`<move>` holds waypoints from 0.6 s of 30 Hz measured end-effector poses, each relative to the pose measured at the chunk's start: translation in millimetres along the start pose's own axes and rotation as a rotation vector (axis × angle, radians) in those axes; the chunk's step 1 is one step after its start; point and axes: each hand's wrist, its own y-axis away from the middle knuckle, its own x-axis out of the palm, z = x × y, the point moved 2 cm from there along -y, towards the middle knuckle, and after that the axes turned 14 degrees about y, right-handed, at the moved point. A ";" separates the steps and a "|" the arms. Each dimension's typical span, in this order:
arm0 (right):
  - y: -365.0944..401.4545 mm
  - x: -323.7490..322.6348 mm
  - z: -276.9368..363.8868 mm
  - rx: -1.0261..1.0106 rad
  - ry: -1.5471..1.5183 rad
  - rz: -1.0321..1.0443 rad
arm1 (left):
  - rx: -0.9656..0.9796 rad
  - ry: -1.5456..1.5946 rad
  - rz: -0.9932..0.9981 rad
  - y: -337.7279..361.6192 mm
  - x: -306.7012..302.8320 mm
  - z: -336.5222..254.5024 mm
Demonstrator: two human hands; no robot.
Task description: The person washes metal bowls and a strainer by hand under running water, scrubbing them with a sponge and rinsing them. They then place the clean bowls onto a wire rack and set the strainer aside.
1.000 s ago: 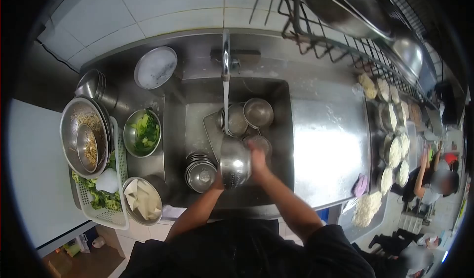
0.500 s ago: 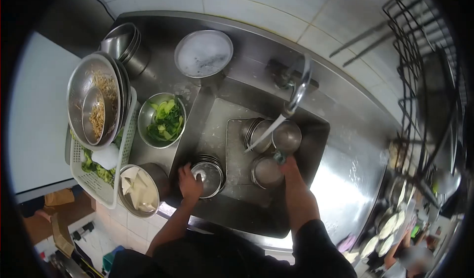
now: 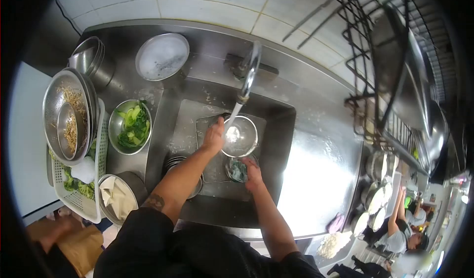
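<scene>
A round metal bowl (image 3: 240, 142) is held tilted in the sink (image 3: 281, 154), under the stream from the faucet (image 3: 253, 68). My left hand (image 3: 215, 138) grips its left rim. Just below the bowl, my right hand (image 3: 253, 174) is closed on a grey-green scouring pad (image 3: 239, 171). Beneath that pad, more stacked metal bowls are partly hidden. Another bowl stack (image 3: 196, 186) stands at the sink's left, mostly covered by my left forearm.
Left of the sink are a bowl of leafy greens (image 3: 118, 133), a pot of white pieces (image 3: 136, 184) and a plastic basket (image 3: 101, 164) beside stacked colanders (image 3: 52, 105). A bowl of suds (image 3: 163, 56) stands behind. Wire racks (image 3: 351, 55) overhang the right; co-workers stand beyond.
My left hand has moved from the left bowl stack to a bowl under the running water. My right hand has shifted lower with the scouring pad. The camera view has turned rightward.
</scene>
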 end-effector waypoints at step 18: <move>89.5 57.2 151.6 -1.383 1.273 -0.177 | -0.308 1.065 -0.122 72.1 -49.7 -43.3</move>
